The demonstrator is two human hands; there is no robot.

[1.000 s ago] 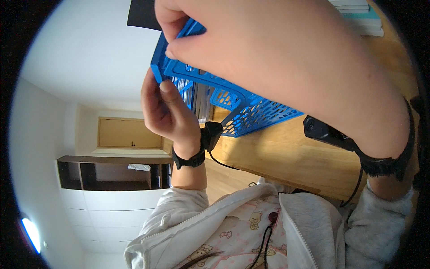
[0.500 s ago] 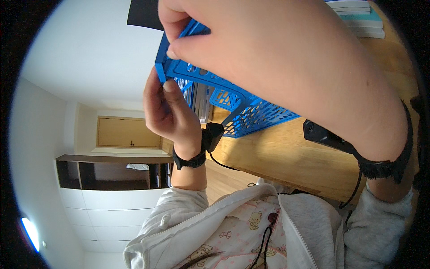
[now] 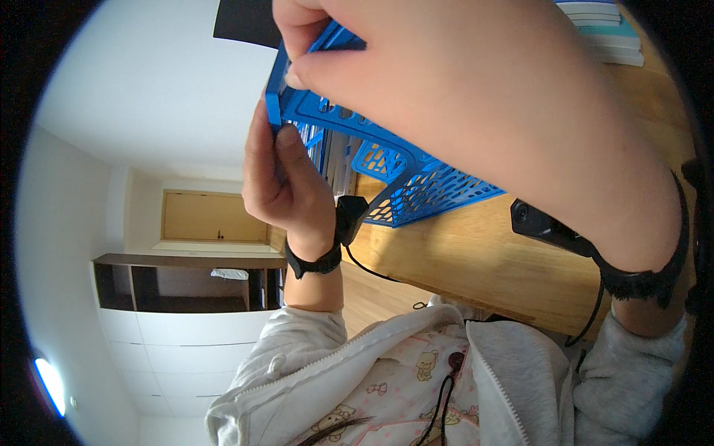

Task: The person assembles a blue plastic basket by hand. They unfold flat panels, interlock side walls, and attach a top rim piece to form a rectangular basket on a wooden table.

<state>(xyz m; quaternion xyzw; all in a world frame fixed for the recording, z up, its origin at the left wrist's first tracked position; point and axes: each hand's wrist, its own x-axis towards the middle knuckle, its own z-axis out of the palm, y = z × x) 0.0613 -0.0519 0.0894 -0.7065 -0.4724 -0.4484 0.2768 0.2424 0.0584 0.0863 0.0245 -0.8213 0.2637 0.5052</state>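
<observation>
A blue plastic file rack point(image 3: 439, 195) with perforated walls stands on the wooden desk, its near top corner raised toward me. My left hand point(image 3: 286, 178) is closed on that corner from the left, thumb and fingers pinching the edge. From the right, my right hand point(image 3: 364, 82) reaches across, thumb and bent fingers closed on the upper rim of the same corner. Its forearm covers much of the rack's right part. Papers or folders point(image 3: 338, 160) show through and behind the rack, mostly hidden.
Stacked books point(image 3: 606, 33) lie at the far right of the wooden desk point(image 3: 476, 260). A black flat panel point(image 3: 245, 22) is at the top. Each wrist wears a strapped black device with a cable. Off to the left are a shelf unit point(image 3: 186, 286) and a wooden door point(image 3: 212, 215).
Both hands and the rack's corner have shifted slightly to the right and upward. The grip of both hands looks the same.
</observation>
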